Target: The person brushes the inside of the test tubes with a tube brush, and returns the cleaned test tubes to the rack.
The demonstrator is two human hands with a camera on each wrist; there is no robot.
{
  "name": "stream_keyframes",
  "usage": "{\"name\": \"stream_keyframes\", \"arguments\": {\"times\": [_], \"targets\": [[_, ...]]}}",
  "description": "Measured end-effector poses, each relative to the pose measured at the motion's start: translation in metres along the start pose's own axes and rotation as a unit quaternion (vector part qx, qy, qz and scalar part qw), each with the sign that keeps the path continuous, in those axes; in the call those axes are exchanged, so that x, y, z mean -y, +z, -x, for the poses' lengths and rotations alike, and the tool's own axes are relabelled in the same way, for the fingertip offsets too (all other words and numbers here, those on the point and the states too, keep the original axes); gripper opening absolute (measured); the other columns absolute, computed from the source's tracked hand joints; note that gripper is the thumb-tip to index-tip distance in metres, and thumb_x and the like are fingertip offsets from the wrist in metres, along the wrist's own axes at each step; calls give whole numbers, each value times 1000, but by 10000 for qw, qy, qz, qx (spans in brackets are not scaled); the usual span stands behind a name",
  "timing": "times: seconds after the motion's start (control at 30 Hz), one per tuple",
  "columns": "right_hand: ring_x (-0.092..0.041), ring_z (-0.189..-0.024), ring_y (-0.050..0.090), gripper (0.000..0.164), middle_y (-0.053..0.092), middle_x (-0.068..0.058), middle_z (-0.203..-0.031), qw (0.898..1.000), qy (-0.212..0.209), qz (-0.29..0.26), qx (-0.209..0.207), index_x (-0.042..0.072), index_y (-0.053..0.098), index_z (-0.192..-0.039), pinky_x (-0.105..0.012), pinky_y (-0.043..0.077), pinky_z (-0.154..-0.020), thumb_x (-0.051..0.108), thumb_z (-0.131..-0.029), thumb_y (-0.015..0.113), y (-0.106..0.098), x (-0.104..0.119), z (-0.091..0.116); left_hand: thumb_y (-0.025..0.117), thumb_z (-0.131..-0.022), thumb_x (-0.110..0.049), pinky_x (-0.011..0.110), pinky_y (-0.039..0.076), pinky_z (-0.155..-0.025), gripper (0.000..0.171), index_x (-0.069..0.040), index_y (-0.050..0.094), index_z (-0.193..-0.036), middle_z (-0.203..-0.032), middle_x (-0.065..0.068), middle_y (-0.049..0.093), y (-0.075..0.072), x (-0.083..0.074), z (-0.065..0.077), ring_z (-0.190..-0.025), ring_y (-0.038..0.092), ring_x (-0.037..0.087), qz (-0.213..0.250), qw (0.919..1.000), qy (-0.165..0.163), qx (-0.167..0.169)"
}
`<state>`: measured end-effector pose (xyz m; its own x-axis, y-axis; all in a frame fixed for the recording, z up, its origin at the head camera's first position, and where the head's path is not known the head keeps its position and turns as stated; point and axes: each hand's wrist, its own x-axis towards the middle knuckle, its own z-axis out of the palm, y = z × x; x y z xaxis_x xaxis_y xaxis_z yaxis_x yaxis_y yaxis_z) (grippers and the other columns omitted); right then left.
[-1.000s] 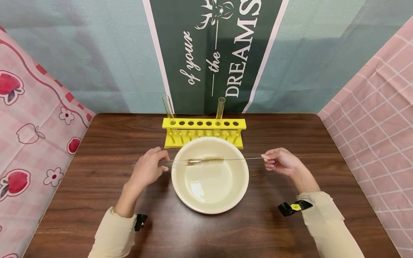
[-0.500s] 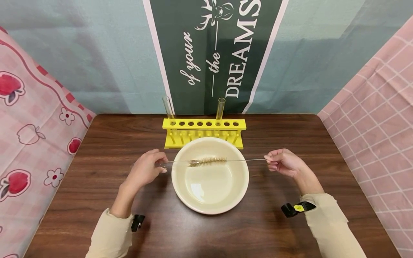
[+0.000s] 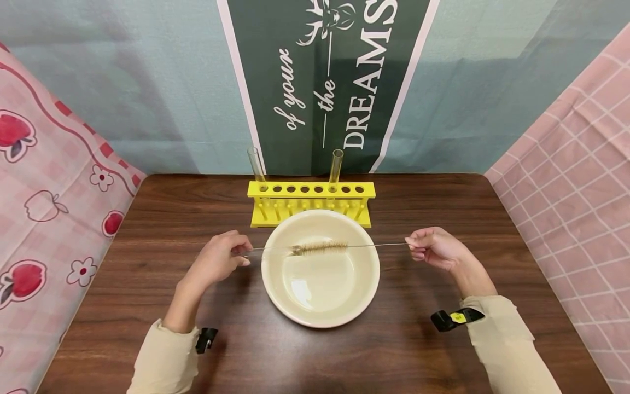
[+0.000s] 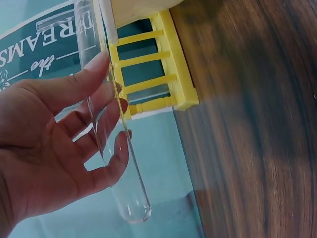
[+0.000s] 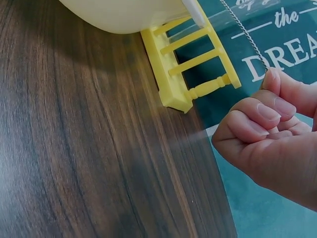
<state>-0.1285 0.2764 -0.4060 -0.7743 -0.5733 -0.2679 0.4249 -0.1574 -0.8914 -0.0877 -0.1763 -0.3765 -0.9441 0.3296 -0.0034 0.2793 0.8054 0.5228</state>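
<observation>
My left hand (image 3: 220,257) grips a clear glass test tube (image 4: 130,183), its fingers and thumb curled round the side. In the left wrist view the rounded end sticks out below the fingers. Across the basin, my right hand (image 3: 435,249) pinches the end of the twisted wire handle (image 5: 246,33) of a test tube brush (image 3: 322,248). Tan bristles show above the cream basin (image 3: 320,320). The brush's left tip looks squeezed together at the tube's mouth; most of the bristles are outside the glass. Tube and brush lie nearly in one line, roughly level.
Behind the basin stands a yellow test tube rack (image 3: 311,190). It carries two upright glass tubes, a left tube (image 3: 256,167) and a right tube (image 3: 336,168). The brown wooden table (image 3: 315,361) has cloth hangings behind it and on both sides.
My hands have drawn slightly apart, the left hand moving left with the tube and the right hand right with the brush. More of the bristles now show outside the tube.
</observation>
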Motion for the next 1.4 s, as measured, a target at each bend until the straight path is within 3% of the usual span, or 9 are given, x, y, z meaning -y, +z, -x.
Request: {"name": "stream_keyframes", "arguments": {"times": [0.2,0.73,1.4], "targets": [[-19,-56,24,40,48,0,-62,9995,-117,-192,215,3,62,-73,-32,17,-57,-13,-91,30,-12,-3,10,78,-67,-2,37,42,-62,20,-10,64,-79,-75,4,54,-3,6,5,-69,50,19,-381,9988,-216,-227],[-20,-56,22,38,36,-4,-62,9971,-292,-369,600,1,61,-75,-32,17,-58,-11,-93,30,-12,-5,8,77,-69,-5,37,43,-63,18,-10,65,-80,-76,4,55,-1,2,3,-70,51,19,-214,9995,-211,-49],[-20,-57,22,39,36,-5,-63,9970,-437,-328,554,0,62,-75,-32,16,-58,-12,-93,29,-7,2,4,77,-69,-3,35,42,-63,18,-9,65,-81,-74,1,54,-2,0,1,-70,51,18,-29,9999,-69,99]]}}
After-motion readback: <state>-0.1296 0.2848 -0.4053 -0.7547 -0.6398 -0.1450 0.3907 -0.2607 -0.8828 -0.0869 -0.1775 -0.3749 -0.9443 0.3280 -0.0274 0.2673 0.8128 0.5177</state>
